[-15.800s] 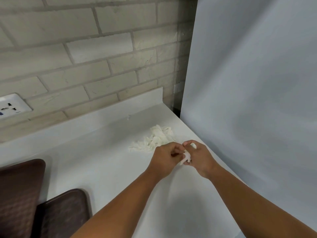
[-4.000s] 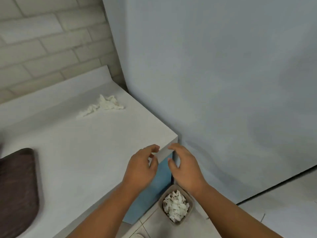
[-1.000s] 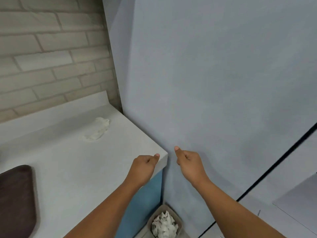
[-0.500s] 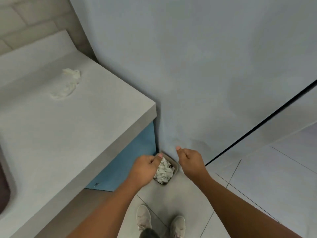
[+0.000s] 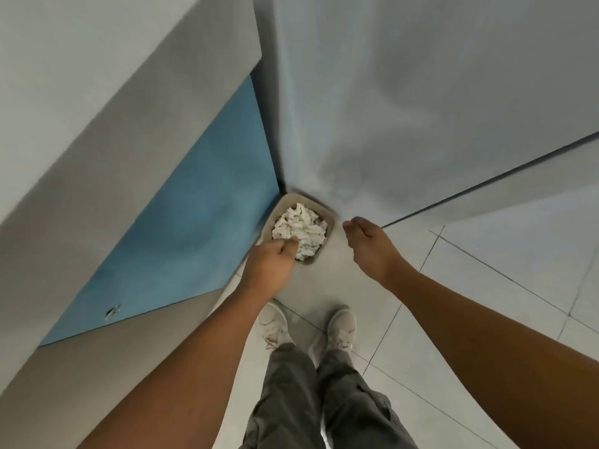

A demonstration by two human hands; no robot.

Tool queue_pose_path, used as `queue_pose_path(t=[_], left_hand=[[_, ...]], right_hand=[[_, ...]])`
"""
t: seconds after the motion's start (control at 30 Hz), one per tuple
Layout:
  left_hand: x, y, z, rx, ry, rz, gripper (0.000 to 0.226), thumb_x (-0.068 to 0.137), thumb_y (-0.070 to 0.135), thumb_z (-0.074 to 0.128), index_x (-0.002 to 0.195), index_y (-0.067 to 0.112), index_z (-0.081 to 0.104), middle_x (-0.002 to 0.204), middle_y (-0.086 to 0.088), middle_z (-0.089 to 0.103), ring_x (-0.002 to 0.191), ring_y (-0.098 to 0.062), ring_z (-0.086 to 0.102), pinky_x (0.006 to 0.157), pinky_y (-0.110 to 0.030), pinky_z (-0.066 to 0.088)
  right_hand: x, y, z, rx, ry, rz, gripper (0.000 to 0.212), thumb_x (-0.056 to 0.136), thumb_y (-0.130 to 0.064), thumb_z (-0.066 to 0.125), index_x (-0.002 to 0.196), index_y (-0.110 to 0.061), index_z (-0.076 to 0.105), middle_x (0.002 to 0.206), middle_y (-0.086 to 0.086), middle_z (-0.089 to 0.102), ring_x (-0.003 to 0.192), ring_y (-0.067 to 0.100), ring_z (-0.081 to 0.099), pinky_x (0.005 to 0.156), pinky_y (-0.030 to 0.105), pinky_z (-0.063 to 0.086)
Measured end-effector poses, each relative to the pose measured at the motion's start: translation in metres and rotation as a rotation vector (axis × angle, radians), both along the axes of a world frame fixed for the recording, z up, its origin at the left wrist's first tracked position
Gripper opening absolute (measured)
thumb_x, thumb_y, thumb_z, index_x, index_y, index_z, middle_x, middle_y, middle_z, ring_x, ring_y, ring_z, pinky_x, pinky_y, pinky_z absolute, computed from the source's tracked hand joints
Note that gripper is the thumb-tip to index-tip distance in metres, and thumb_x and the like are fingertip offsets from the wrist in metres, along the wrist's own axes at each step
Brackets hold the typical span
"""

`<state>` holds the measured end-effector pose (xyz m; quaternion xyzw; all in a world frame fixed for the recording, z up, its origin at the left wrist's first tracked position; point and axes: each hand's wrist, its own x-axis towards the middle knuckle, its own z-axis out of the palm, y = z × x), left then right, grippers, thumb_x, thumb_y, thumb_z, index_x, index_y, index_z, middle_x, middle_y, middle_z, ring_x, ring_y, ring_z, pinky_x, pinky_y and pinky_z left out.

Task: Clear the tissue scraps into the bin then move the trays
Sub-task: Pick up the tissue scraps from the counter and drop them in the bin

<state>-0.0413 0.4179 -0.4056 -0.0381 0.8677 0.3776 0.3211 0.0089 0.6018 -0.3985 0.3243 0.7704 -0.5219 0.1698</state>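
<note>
A small tan bin [image 5: 328, 211] stands on the floor in the corner, filled with white tissue scraps [image 5: 299, 226]. My left hand [image 5: 269, 267] is a closed fist over the bin's near left rim, knuckles touching the scraps' edge; whatever is inside the fist is hidden. To the right of the bin my right hand [image 5: 366, 246] hovers with fingers curled under and thumb forward, nothing visible in it. The trays and the scraps on the counter are out of view.
The white counter [image 5: 97, 59] overhangs at upper left, with a blue cabinet panel [image 5: 194, 205] beneath it. A tall grey panel [image 5: 421, 92] rises behind the bin. My shoes [image 5: 275, 325] stand on the tiled floor [image 5: 486, 303] just short of the bin.
My view has tipped further down to the floor, so the countertop scraps left the frame. Both closed hands have come lower, the left one now over the bin.
</note>
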Motion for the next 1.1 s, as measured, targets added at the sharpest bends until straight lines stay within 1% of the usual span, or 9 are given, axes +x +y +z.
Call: queue_pose_path(t=[0.13,0.23,0.33,0.4,0.47,0.7,0.87,1.03,1.1], left_hand=[[-0.007,-0.001,-0.069,0.025,-0.115,-0.102,0.029,0.1,0.022,0.04,0.072,0.021,0.043,0.074,-0.003,0.049,0.071,-0.02,0.047,0.061,-0.03,0.033],[-0.011,0.003,-0.12,-0.052,-0.112,-0.255,0.013,0.1,0.014,0.04,0.089,0.017,0.047,0.077,-0.001,0.047,0.07,-0.021,0.046,0.06,-0.03,0.034],[-0.017,0.01,-0.167,-0.131,-0.125,-0.424,0.031,0.096,0.007,0.044,0.125,0.015,0.051,0.115,-0.006,0.05,0.095,-0.022,0.053,0.074,-0.027,0.04],[-0.02,0.017,-0.197,-0.142,-0.096,-0.478,0.042,0.095,0.005,0.048,0.134,0.017,0.05,0.135,-0.009,0.048,0.117,-0.027,0.052,0.09,-0.031,0.045],[-0.022,0.026,-0.224,-0.141,-0.065,-0.477,0.042,0.093,0.004,0.05,0.133,0.019,0.053,0.137,-0.009,0.051,0.123,-0.027,0.051,0.099,-0.033,0.045],[-0.02,0.047,-0.281,-0.147,-0.032,-0.478,0.046,0.091,0.002,0.054,0.134,0.018,0.053,0.13,-0.008,0.057,0.12,-0.026,0.053,0.093,-0.024,0.04],[-0.028,0.035,-0.286,-0.097,-0.033,-0.337,0.057,0.091,-0.001,0.05,0.143,0.021,0.046,0.144,-0.005,0.05,0.13,-0.022,0.048,0.107,-0.028,0.04],[-0.038,0.013,-0.273,-0.051,0.036,-0.246,0.049,0.089,0.004,0.052,0.135,0.02,0.056,0.136,-0.004,0.057,0.119,-0.02,0.057,0.092,-0.025,0.046],[-0.041,0.003,-0.269,-0.054,0.062,-0.244,0.043,0.09,0.007,0.055,0.13,0.02,0.06,0.132,-0.002,0.06,0.115,-0.017,0.059,0.086,-0.019,0.043]], right_hand=[[0.006,-0.007,-0.058,-0.2,-0.113,-0.13,0.014,0.097,-0.012,0.036,0.093,-0.014,0.049,0.07,-0.002,0.038,0.055,0.011,0.034,0.039,0.017,0.028],[0.013,-0.011,-0.102,-0.187,-0.135,-0.114,0.028,0.097,-0.006,0.032,0.087,-0.012,0.057,0.068,-0.002,0.043,0.056,0.012,0.036,0.045,0.02,0.03],[0.021,-0.012,-0.142,-0.177,-0.169,-0.077,0.032,0.099,-0.011,0.033,0.099,-0.013,0.065,0.075,0.002,0.05,0.058,0.013,0.041,0.05,0.025,0.032],[0.025,-0.01,-0.163,-0.154,-0.159,-0.073,0.03,0.102,-0.017,0.038,0.113,-0.009,0.064,0.081,0.002,0.054,0.061,0.012,0.043,0.053,0.024,0.035],[0.027,-0.007,-0.179,-0.09,-0.141,-0.047,0.03,0.103,-0.024,0.04,0.114,-0.013,0.066,0.086,0.0,0.058,0.061,0.01,0.045,0.056,0.021,0.037],[0.03,-0.004,-0.217,0.103,-0.109,-0.022,0.033,0.093,-0.005,0.041,0.114,-0.013,0.065,0.103,0.0,0.064,0.068,0.007,0.056,0.051,0.008,0.042],[0.021,-0.008,-0.224,0.071,-0.164,-0.107,0.031,0.092,-0.007,0.042,0.113,-0.016,0.063,0.092,0.0,0.061,0.063,0.009,0.054,0.047,0.013,0.043],[-0.007,-0.013,-0.23,0.092,-0.124,-0.009,0.035,0.089,-0.005,0.043,0.106,-0.016,0.071,0.086,-0.004,0.061,0.055,0.005,0.049,0.043,0.01,0.036],[-0.03,-0.015,-0.242,0.103,-0.094,-0.015,0.034,0.088,-0.006,0.044,0.101,-0.019,0.073,0.087,-0.004,0.063,0.061,0.007,0.05,0.051,0.011,0.038]])
